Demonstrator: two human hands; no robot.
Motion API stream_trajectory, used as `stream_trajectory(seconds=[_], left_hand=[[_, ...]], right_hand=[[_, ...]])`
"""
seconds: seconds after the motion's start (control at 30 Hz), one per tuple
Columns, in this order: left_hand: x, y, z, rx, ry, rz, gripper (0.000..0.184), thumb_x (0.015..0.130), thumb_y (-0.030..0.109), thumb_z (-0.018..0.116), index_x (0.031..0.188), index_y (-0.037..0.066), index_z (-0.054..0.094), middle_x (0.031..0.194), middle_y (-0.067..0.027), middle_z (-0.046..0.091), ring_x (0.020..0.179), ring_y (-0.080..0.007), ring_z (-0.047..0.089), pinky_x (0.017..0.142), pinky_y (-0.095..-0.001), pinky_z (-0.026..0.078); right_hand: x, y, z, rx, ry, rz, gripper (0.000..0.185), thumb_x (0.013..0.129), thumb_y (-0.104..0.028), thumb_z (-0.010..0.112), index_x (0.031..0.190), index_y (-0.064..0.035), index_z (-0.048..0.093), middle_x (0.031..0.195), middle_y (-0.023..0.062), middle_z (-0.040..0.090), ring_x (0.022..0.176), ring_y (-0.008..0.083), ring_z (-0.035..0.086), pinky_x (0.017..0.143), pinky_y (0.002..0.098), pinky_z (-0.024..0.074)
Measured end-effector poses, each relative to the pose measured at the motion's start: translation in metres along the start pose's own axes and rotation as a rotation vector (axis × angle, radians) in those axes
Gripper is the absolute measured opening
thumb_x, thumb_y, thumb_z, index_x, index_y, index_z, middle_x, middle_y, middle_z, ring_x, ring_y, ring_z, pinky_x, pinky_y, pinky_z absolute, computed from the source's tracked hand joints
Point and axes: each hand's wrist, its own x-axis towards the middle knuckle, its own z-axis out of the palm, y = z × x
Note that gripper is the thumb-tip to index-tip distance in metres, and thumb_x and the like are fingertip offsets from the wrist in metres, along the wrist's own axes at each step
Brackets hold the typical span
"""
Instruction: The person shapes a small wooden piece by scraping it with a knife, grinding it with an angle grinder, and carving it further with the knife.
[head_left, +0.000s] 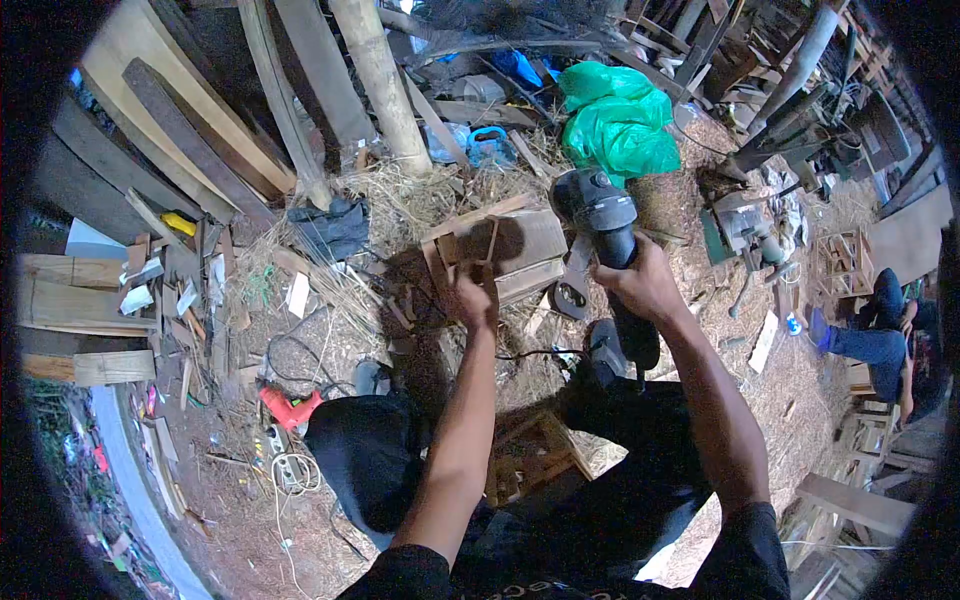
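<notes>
I had the right hand (645,282) wrapped round the power tool (598,205), its head just beside the wooden piece (535,240), which lay ahead of and between the hands. The left hand (470,298) was at its near edge; I couldn't tell how firmly. I judged this tool work, calling for steady bracing.

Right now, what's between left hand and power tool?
In the head view, wood and a black handle lie between left hand and power tool.
</notes>
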Motion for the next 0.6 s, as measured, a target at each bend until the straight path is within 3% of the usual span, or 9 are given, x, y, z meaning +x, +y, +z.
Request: stream_trajectory(seconds=[0.03, 0.1, 0.23, 0.33, 0.4, 0.47, 0.53, 0.6], left_hand=[[0.001, -0.012, 0.01, -0.047, 0.022, -0.006, 0.017, 0.083, 0.019, 0.067, 0.097, 0.009, 0.067, 0.1, -0.0127, 0.064, 0.097, -0.033, 0.059, 0.083, -0.0409, 0.047], [0.009, -0.021, 0.021, -0.33, -0.04, -0.126, 0.014, 0.085, 0.018, 0.065, 0.095, 0.009, 0.067, 0.098, -0.0131, 0.064, 0.095, -0.0317, 0.06, 0.081, -0.0396, 0.047], [0.014, 0.002, 0.011, -0.352, -0.09, -0.142, 0.011, 0.085, 0.014, 0.062, 0.094, 0.009, 0.066, 0.099, -0.0142, 0.065, 0.095, -0.03, 0.06, 0.079, -0.0376, 0.047], [0.022, -0.02, 0.027, -0.392, -0.137, -0.15, 0.016, 0.084, 0.011, 0.062, 0.099, 0.01, 0.066, 0.102, -0.0127, 0.065, 0.098, -0.0302, 0.06, 0.08, -0.0376, 0.048], [0.028, -0.039, 0.039, -0.444, -0.17, -0.167, 0.021, 0.082, 0.009, 0.063, 0.103, 0.011, 0.066, 0.104, -0.0114, 0.066, 0.1, -0.0304, 0.06, 0.081, -0.0378, 0.048], [0.026, -0.041, 0.031, -0.29, -0.201, -0.04, 0.026, 0.081, 0.008, 0.063, 0.106, 0.011, 0.066, 0.105, -0.0099, 0.066, 0.101, -0.0306, 0.06, 0.083, -0.0385, 0.048], [0.028, 0.006, -0.016, 0.069, -0.228, 0.236, 0.03, 0.08, 0.007, 0.062, 0.11, 0.012, 0.066, 0.106, -0.0084, 0.066, 0.101, -0.0308, 0.06, 0.085, -0.0396, 0.049], [0.027, 0.01, -0.019, 0.075, -0.229, 0.231, 0.03, 0.08, 0.006, 0.062, 0.11, 0.011, 0.066, 0.106, -0.0095, 0.066, 0.101, -0.031, 0.06, 0.086, -0.0401, 0.049]], right_hand=[[-0.001, -0.001, -0.001, -0.026, 0.012, -0.021, 0.045, 0.069, -0.018, 0.074, 0.105, 0.0032, 0.057, 0.082, 0.0095, 0.064, 0.071, 0.0172, 0.06, 0.066, 0.034, 0.0503], [-0.003, -0.004, -0.001, -0.044, 0.012, 0.008, 0.048, 0.069, -0.019, 0.074, 0.107, 0.0036, 0.057, 0.083, 0.0109, 0.064, 0.072, 0.0183, 0.061, 0.068, 0.0345, 0.051], [-0.004, 0.006, 0.003, -0.059, 0.002, -0.006, 0.052, 0.068, -0.02, 0.075, 0.11, 0.0038, 0.057, 0.086, 0.0121, 0.065, 0.073, 0.0195, 0.062, 0.07, 0.0347, 0.0515], [-0.01, 0.005, 0.005, 0.024, -0.095, 0.032, 0.063, 0.064, -0.031, 0.079, 0.113, 0.003, 0.059, 0.101, 0.0203, 0.068, 0.093, 0.0315, 0.066, 0.085, 0.0394, 0.0509], [-0.012, 0.011, 0.013, 0.021, -0.13, 0.027, 0.064, 0.064, -0.032, 0.079, 0.113, 0.0035, 0.059, 0.102, 0.0201, 0.068, 0.095, 0.0311, 0.066, 0.086, 0.0389, 0.0503], [-0.007, 0.03, 0.027, 0.058, -0.216, 0.045, 0.064, 0.062, -0.032, 0.079, 0.114, 0.0011, 0.059, 0.101, 0.0199, 0.068, 0.097, 0.031, 0.065, 0.087, 0.0388, 0.0495], [0.003, 0.06, 0.056, 0.049, -0.212, -0.029, 0.063, 0.062, -0.03, 0.079, 0.115, -0.0014, 0.059, 0.101, 0.0197, 0.068, 0.096, 0.0312, 0.065, 0.087, 0.0391, 0.0495], [0.002, 0.051, 0.064, 0.047, -0.25, -0.028, 0.062, 0.062, -0.031, 0.079, 0.115, -0.005, 0.059, 0.099, 0.0197, 0.067, 0.094, 0.0326, 0.065, 0.086, 0.0405, 0.0496]])
